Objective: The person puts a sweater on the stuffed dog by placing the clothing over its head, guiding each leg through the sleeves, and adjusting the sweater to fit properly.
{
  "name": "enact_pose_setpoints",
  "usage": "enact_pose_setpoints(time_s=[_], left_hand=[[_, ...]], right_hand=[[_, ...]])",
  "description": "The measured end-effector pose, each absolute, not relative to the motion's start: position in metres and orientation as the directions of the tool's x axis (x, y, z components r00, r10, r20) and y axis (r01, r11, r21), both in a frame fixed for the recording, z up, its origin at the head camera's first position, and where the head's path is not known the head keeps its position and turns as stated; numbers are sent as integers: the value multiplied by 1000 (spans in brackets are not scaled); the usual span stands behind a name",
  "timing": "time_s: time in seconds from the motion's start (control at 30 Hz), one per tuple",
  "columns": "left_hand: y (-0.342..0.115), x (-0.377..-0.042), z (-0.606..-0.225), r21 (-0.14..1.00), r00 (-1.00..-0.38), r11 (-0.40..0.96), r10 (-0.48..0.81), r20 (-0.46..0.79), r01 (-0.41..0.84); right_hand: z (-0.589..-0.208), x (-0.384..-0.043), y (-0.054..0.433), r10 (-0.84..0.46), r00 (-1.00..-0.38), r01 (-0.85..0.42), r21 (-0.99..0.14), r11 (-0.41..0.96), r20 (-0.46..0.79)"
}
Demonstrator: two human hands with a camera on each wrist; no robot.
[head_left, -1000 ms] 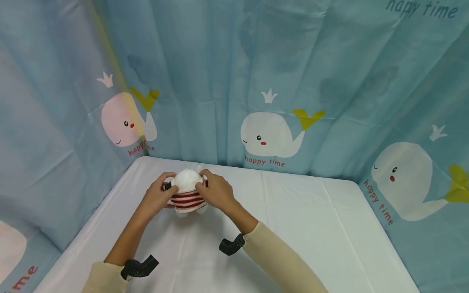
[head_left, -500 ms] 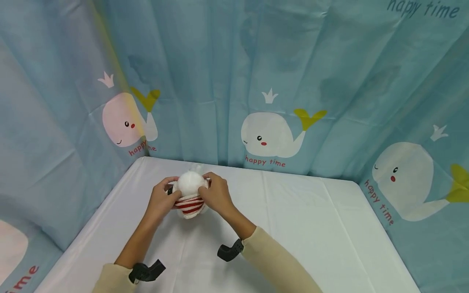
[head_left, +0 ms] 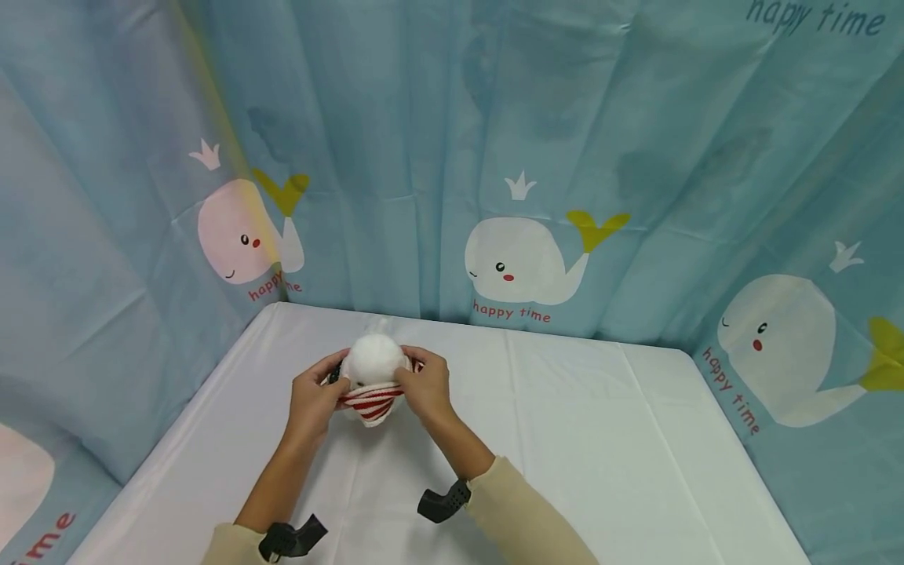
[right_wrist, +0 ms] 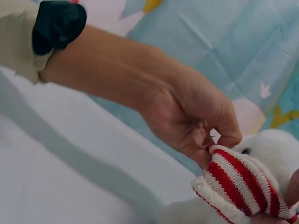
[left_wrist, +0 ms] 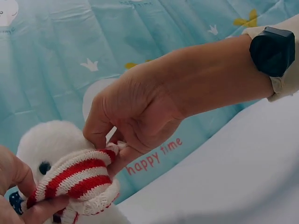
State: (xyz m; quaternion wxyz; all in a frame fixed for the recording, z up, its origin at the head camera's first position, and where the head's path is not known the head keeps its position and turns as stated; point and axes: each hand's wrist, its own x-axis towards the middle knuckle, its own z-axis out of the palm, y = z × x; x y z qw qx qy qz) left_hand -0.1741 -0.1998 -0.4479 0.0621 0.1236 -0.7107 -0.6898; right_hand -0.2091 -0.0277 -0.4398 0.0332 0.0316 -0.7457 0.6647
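Observation:
A white plush toy [head_left: 374, 357] stands at the far left part of the table, with a dark eye [left_wrist: 45, 168] showing. Red and white striped knitwear [head_left: 372, 404] is bunched up around its lower face, its hem hanging loose in front. My left hand [head_left: 311, 396] pinches one side of the knit edge between thumb and fingers. Opposite it, my right hand [head_left: 427, 384] pinches the other side. Beside the left fingers a dark blue, white-dotted patch [left_wrist: 16, 201] shows. The toy's lower body is partly hidden behind the knitwear and hands.
A white cloth covers the table [head_left: 565, 439]. Behind and to both sides hangs a blue curtain [head_left: 395, 157] printed with whales. Each wrist carries a black camera mount [head_left: 443, 502].
Both hands have drawn the striped knitwear upward around the toy's head, and its hem has gathered into a point. Toy and hands have shifted slightly right and nearer.

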Motion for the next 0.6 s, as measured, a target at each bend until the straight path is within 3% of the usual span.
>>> enact_pose_setpoints(time_s=[0.33,0.6], left_hand=[[-200,-174,-462,989,-961,-122,-251,-111,-83],[-198,-175,-468,970,-963,-234,-240,-120,-62]], right_hand=[[-453,-205,-24,4,-997,73,-980,-183,-75],[-457,-204,-21,-22,-988,150,-940,-306,-150]])
